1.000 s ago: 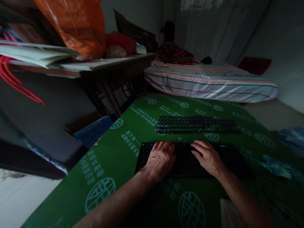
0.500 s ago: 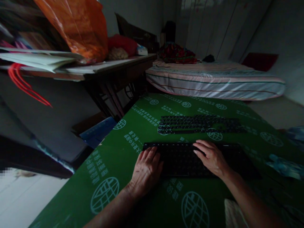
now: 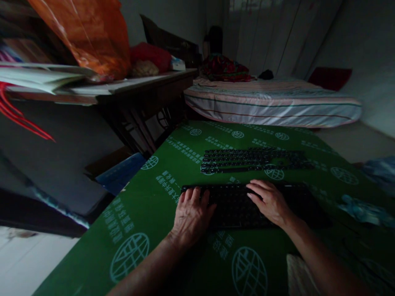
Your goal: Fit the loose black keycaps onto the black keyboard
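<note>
Directly ahead, the black keyboard (image 3: 247, 203) is lying crosswise on the green desk (image 3: 148, 213); the left hand (image 3: 191, 216) is resting spread at its left end, the right hand (image 3: 270, 201) spread mid-keys.

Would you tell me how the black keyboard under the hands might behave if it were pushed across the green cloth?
The black keyboard looks flat and rigid, so it should slide rather than tip. The green cloth might bunch beneath it. It seems light.
</note>
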